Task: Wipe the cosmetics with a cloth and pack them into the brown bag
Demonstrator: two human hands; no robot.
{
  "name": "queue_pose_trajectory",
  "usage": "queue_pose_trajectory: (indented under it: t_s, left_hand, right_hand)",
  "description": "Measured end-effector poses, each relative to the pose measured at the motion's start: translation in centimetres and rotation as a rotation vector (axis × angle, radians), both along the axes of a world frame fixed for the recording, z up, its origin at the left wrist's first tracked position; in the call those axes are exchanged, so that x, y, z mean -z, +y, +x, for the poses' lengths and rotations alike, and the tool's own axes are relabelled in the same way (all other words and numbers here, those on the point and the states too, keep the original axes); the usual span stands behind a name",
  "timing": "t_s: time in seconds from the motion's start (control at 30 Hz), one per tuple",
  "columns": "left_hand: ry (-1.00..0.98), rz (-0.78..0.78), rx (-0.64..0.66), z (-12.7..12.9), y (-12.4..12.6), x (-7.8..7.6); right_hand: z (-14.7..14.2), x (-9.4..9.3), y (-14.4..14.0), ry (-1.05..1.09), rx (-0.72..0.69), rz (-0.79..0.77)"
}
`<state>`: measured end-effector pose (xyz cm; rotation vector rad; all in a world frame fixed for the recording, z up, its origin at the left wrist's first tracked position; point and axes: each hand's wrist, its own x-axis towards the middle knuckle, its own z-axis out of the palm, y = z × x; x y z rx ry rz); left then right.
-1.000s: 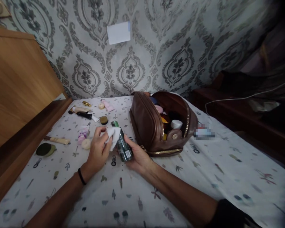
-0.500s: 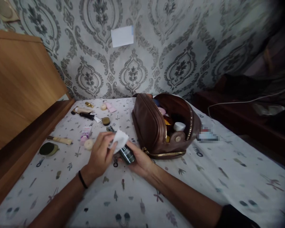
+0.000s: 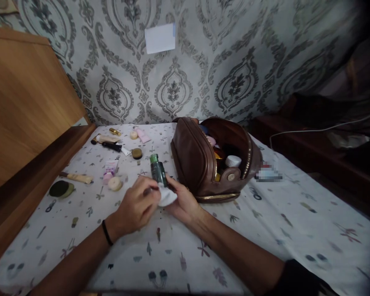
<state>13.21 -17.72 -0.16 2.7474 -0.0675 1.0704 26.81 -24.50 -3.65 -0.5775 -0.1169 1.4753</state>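
In the head view, my right hand (image 3: 185,202) is closed around a dark green bottle (image 3: 158,170) with a lighter green top, held tilted above the cloth. My left hand (image 3: 138,203), with a black band at its wrist, pinches a white tissue (image 3: 166,196) against the bottle's lower end, which the tissue partly hides. Just beyond my right hand stands a brown cosmetic bag (image 3: 191,160), unzipped. Inside it show a white-lidded jar (image 3: 233,160) and other containers, partly hidden.
On the patterned cloth (image 3: 185,263) at left lie a round dark-green-lidded item (image 3: 61,189), a brush (image 3: 77,177), a purple-and-white tube (image 3: 111,170), a cream round pot (image 3: 115,183), a small jar (image 3: 137,153), a black tube (image 3: 111,146) and a pink tube (image 3: 142,135). A wooden panel (image 3: 27,78) borders the left.
The bottle has turned, its green top now pointing up and away. The tissue has moved from the bottle's upper part to its lower end, along with my left hand.
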Motion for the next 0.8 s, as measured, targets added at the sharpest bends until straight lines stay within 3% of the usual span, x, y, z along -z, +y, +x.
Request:
queue_pose_trajectory:
  t_s: [0.1,0.17,0.37,0.43,0.63,0.8]
  left_hand:
    - [0.023,0.061,0.103,0.1,-1.0,0.0]
    - [0.001,0.061,0.079,0.1,-0.9,0.0]
    - [-0.176,-0.135,-0.327,-0.2,2.1,0.2]
    - [-0.186,-0.218,-0.380,-0.3,3.0,0.4]
    - [-0.088,-0.325,-0.170,-0.3,2.9,0.5]
    - [-0.009,-0.333,-0.090,-2.0,1.8,-0.1]
  right_hand:
    - [0.2,0.0,-0.1,0.031,-0.073,0.013]
    - [0.1,0.0,-0.2,0.001,-0.069,0.028]
    - [-0.8,-0.5,-0.4,-0.177,-0.029,0.067]
    - [-1.0,-0.8,-0.6,-0.210,-0.043,0.103]
    - [-0.8,-1.1,-0.6,-0.210,0.025,0.088]
    - [-0.6,-1.0,-0.5,-0.144,0.044,0.074]
